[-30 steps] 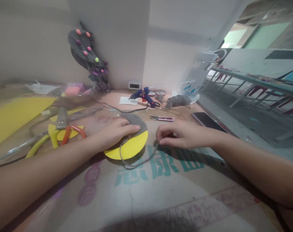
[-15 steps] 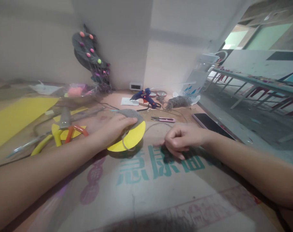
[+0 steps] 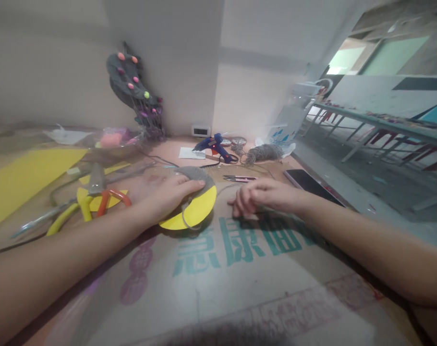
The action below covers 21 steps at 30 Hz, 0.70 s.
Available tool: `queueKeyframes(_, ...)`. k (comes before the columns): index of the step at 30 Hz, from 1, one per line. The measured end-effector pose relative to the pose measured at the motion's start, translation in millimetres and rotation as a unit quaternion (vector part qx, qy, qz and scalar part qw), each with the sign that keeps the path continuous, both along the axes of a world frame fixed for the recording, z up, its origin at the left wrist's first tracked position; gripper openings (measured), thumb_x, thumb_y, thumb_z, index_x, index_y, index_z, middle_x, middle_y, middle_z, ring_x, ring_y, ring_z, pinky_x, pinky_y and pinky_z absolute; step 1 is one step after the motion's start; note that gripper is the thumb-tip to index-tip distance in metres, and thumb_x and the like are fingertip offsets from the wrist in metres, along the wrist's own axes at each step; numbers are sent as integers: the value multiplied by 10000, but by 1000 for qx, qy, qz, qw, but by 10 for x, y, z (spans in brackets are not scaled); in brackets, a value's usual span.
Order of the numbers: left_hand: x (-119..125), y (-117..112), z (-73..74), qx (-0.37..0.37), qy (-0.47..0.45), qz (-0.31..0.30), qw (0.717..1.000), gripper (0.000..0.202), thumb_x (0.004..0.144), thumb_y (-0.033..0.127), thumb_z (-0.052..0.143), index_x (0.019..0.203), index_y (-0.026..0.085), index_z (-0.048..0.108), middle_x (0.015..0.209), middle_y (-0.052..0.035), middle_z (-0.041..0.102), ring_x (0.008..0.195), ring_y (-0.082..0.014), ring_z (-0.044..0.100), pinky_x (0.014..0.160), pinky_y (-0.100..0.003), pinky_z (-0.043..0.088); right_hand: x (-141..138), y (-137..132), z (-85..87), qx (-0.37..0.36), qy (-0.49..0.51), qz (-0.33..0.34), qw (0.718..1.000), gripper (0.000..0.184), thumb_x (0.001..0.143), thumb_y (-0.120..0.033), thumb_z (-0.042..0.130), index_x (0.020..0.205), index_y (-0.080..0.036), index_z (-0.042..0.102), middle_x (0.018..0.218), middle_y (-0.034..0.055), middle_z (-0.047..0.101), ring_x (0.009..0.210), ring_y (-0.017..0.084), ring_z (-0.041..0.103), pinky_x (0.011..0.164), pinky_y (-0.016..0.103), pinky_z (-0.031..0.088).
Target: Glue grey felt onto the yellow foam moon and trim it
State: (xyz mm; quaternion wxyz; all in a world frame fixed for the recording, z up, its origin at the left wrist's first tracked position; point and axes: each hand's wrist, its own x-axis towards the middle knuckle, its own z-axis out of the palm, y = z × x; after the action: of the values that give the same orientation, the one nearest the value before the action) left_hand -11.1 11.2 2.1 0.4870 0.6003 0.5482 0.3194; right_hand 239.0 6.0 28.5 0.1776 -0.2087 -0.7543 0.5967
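My left hand is closed on the edge of a yellow card crescent, thumb on top. Grey yarn covers the crescent's upper part, and a loose loop hangs over the bare yellow. To the right, my right hand hovers low over the printed cardboard with its fingers curled together. Whatever they pinch, if anything, is too blurred to make out. Just beyond that hand lie pink thread snips. Farther back is a bundle of grey yarn.
A blue glue gun stands at the back by a small clock. Orange-and-yellow-handled pliers and yellow card lie left. A phone sits by the right edge. A grey moon ornament leans against the wall.
My right hand has moved slightly left and turned, its fingers now pointing toward the crescent. My left hand keeps its hold on the crescent. The view has shifted a little.
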Motion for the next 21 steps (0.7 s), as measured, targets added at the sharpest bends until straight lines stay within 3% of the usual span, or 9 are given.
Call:
queueKeyframes(2, -3, 4, -2, -9, -6, 6, 1000, 356, 717, 520, 640, 687, 187, 515, 585, 39, 501, 496, -104, 480, 431, -222, 325, -17, -10, 27, 88, -69, 24, 993, 336, 930, -424, 484, 907, -138, 658, 1116, 130, 649, 1129, 202, 574, 1045, 417, 365)
queueKeyframes(4, -8, 13, -16, -11, -11, 1, 1000, 372, 709, 534, 651, 680, 188, 515, 572, 45, 489, 485, -100, 464, 424, -220, 306, -30, -85, 27, 161, -127, 56, 977, 350, 948, -364, 458, 1163, -143, 624, 1371, 148, 515, 1305, 199, 440, 1098, 404, 304)
queueKeyframes(8, -19, 36, -62, -4, -16, -16, 1000, 400, 706, 556, 645, 646, 185, 508, 568, 35, 498, 483, -108, 480, 427, -228, 314, 38, -359, -1, 252, -183, 29, 950, 581, 889, -348, 569, 1426, -199, 407, 1517, 110, 328, 1435, 211, 207, 1170, 451, 100)
queueKeyframes(10, -21, 41, -77, -8, -13, -18, 1000, 400, 705, 564, 640, 653, 187, 516, 577, 22, 521, 497, -125, 506, 429, -235, 329, 131, -481, 25, 189, -180, 47, 964, 509, 881, -384, 573, 1356, -211, 511, 1460, 104, 428, 1406, 232, 289, 1160, 466, 136)
queueKeyframes(12, -22, 41, -82, -6, -7, -18, 1000, 409, 694, 579, 644, 676, 188, 530, 594, 13, 543, 518, -138, 530, 429, -238, 335, 235, -554, 71, 45, -152, 105, 982, 412, 910, -480, 483, 1101, -187, 701, 1219, 127, 649, 1242, 251, 520, 1079, 441, 331)
queueKeyframes(14, -23, 40, -80, 0, -6, -22, 1000, 408, 691, 579, 647, 690, 187, 536, 608, 12, 551, 529, -139, 534, 434, -236, 337, 305, -581, 101, -55, -62, 58, 995, 536, 910, -580, 394, 939, -168, 737, 978, 131, 728, 1035, 255, 650, 963, 428, 449)
queueKeyframes(16, -24, 38, -76, 7, -3, -26, 1000, 397, 703, 567, 638, 679, 184, 535, 602, 19, 535, 516, -128, 513, 436, -233, 329, 318, -586, 89, -49, -7, -35, 998, 490, 907, -560, 433, 1004, -169, 713, 1058, 127, 708, 1072, 242, 629, 988, 421, 424)
queueKeyframes(18, -24, 35, -68, 22, 3, -27, 999, 390, 714, 553, 626, 656, 178, 533, 594, 21, 521, 508, -119, 493, 440, -232, 321, 284, -590, 48, -20, -33, -43, 998, 395, 894, -486, 523, 1055, -167, 693, 1160, 127, 670, 1156, 223, 575, 1043, 406, 367)
queueKeyframes(21, -23, 29, -48, 50, 30, -32, 998, 409, 717, 554, 615, 610, 168, 532, 580, 16, 511, 510, -116, 479, 442, -233, 308, 208, -573, 14, -62, -61, 6, 996, 461, 886, -545, 493, 842, -137, 703, 812, 99, 715, 828, 193, 671, 839, 360, 497)
